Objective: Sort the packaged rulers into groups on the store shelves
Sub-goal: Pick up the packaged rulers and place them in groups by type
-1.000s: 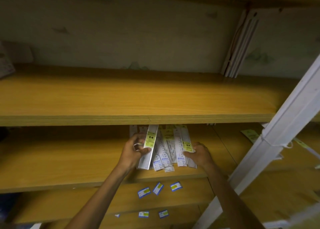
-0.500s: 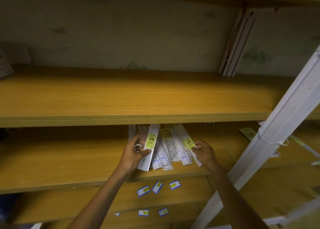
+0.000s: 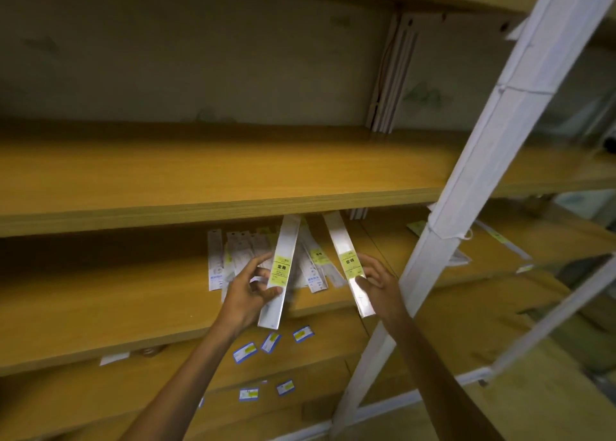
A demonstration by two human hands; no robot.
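A pile of packaged rulers (image 3: 240,260) lies on the middle wooden shelf (image 3: 100,307), partly hidden under the shelf above. My left hand (image 3: 248,294) grips one long white packaged ruler with a yellow label (image 3: 279,274), tilted up off the pile. My right hand (image 3: 376,282) holds a second yellow-labelled packaged ruler (image 3: 348,264), lifted to the right of the pile. Its lower end sticks out past the shelf edge.
A bare upper shelf (image 3: 233,170) spans the view, with white boards (image 3: 393,74) leaning at its back. A white slanted frame post (image 3: 473,160) stands close to my right hand. Small blue-and-yellow tags (image 3: 270,342) lie on the lower shelves. More packaged items (image 3: 460,257) lie right of the post.
My right hand has pulled one yellow-labelled ruler out of the pile and lifted it to the right. The left hand keeps its ruler, raised slightly. The camera has swung left and nearer.
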